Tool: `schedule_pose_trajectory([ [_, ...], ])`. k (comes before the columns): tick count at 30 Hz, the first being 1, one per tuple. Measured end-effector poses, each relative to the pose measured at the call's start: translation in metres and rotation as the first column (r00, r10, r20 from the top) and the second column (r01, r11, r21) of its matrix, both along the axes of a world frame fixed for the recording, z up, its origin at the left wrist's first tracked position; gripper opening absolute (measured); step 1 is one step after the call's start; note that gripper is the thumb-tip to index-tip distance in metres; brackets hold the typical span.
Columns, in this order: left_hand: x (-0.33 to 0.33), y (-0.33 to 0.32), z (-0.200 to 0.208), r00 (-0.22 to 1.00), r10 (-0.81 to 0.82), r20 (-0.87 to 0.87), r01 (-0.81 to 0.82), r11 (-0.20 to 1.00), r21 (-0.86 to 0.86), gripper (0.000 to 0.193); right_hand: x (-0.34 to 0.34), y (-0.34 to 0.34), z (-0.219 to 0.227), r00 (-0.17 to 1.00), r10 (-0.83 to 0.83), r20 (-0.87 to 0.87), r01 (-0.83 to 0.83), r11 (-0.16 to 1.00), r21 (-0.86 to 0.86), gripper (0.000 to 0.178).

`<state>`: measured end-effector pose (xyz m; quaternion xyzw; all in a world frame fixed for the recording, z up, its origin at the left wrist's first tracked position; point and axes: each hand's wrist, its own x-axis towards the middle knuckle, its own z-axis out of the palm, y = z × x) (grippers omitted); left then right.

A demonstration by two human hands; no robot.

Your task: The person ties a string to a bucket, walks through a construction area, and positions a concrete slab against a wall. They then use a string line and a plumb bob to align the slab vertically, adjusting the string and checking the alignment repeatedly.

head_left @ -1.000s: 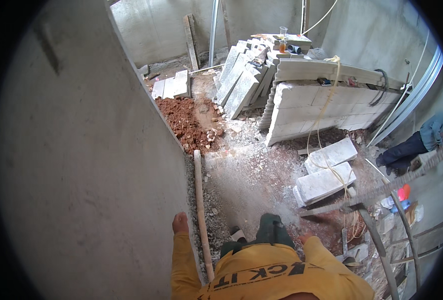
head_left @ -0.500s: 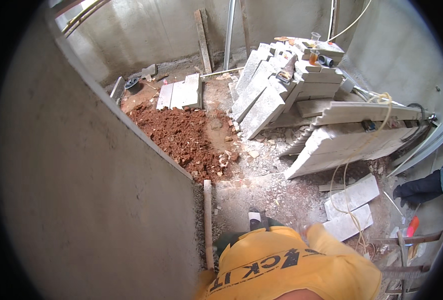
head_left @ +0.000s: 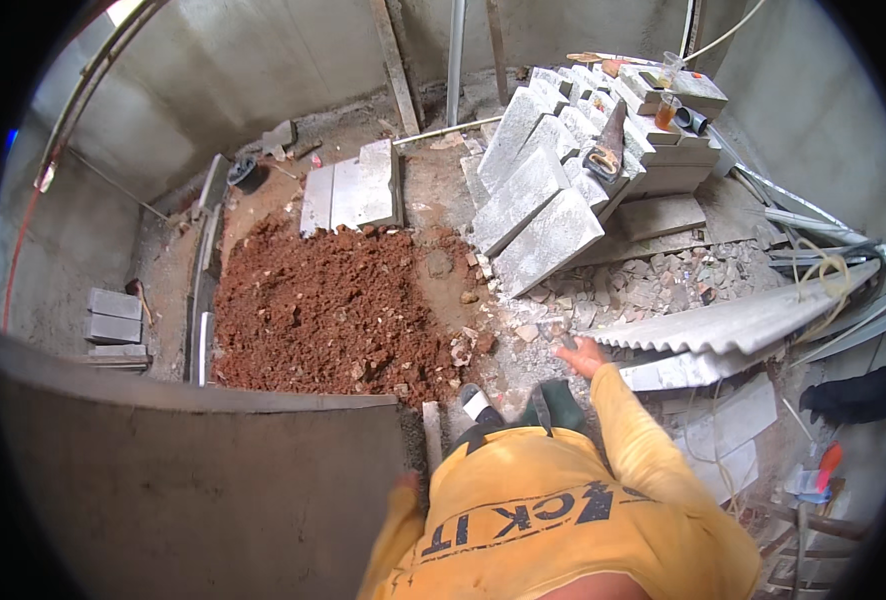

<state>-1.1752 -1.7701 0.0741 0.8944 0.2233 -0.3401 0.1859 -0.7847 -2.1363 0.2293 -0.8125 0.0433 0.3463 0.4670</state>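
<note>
My right hand [head_left: 585, 357] reaches forward over the rubble, beside the near end of a wavy-edged corrugated sheet [head_left: 708, 330]. Its fingers are bent around a small greyish thing that I cannot make out. Low on my left side, my left hand [head_left: 406, 482] shows only as a blurred patch by the sleeve, close to the grey partition wall [head_left: 213, 470]; its fingers are hidden. Ahead of my feet lies a heap of reddish-brown soil [head_left: 323, 310]. To its right, pale blocks [head_left: 548, 240] lean in a stack with a handsaw [head_left: 608, 150] on top.
Flat pale blocks [head_left: 353, 190] lie behind the soil, near a black bucket [head_left: 247, 174]. Cups [head_left: 667, 110] stand on the stack. Broken rubble [head_left: 653, 285] covers the floor at right. A wooden post [head_left: 432, 435] stands by the partition; loose slabs [head_left: 728, 430] lie at right.
My right hand has moved forward and up from beside my body to the corrugated sheet's near end. The view has shifted, showing more floor and blocks beyond the partition at left.
</note>
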Motion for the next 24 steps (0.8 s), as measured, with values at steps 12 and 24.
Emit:
schedule_pose_trajectory([
  [12, 0.296, 0.13, -0.001, 0.59, 0.758, 0.276, -0.683, 0.652, -0.329, 0.046, 0.118, 0.007, -0.05, 0.91, -0.284, -0.302, 0.255, 0.958, -0.132, 0.1],
  [24, 0.355, 0.058, -0.05, 0.696, 0.701, 0.157, -0.69, 0.713, -0.122, 0.046, 0.31, 0.06, -0.076, 0.961, -0.038, -0.274, -0.048, 0.952, -0.302, 0.091],
])
